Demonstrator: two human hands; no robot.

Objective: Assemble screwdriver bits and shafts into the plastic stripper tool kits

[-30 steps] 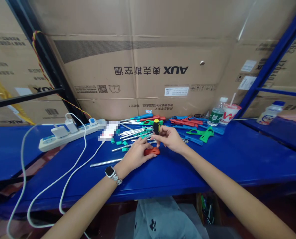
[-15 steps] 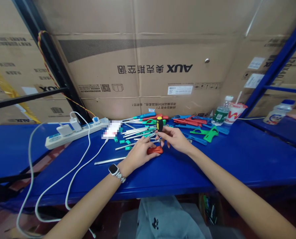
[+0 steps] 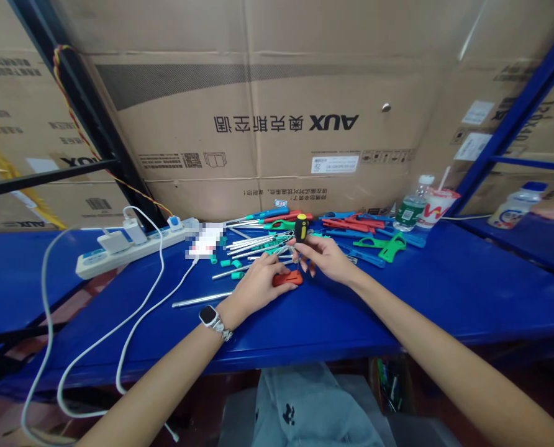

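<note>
On the blue table, my left hand (image 3: 261, 279) is closed round an orange-red plastic handle piece (image 3: 290, 279), pressing it against the surface. My right hand (image 3: 323, 257) pinches a screwdriver with a stubby black and yellow handle (image 3: 301, 228). The screwdriver stands upright, its thin shaft pointing down to the right end of the orange-red piece. My fingers partly cover the shaft, and whether the tip sits in a screw cannot be made out. Just behind my hands lie several metal rods (image 3: 248, 247) and small green sleeves (image 3: 236, 274).
Red, blue and green plastic handle parts (image 3: 392, 246) lie at the right. Behind them stand a water bottle (image 3: 408, 212) and a paper cup (image 3: 436, 208). A white power strip (image 3: 93, 264) with trailing cables is at the left. Large cardboard (image 3: 277, 93) backs the table.
The camera view has shifted slightly. My left hand stays on the orange-red piece, and my right hand still holds the screwdriver upright over it.
</note>
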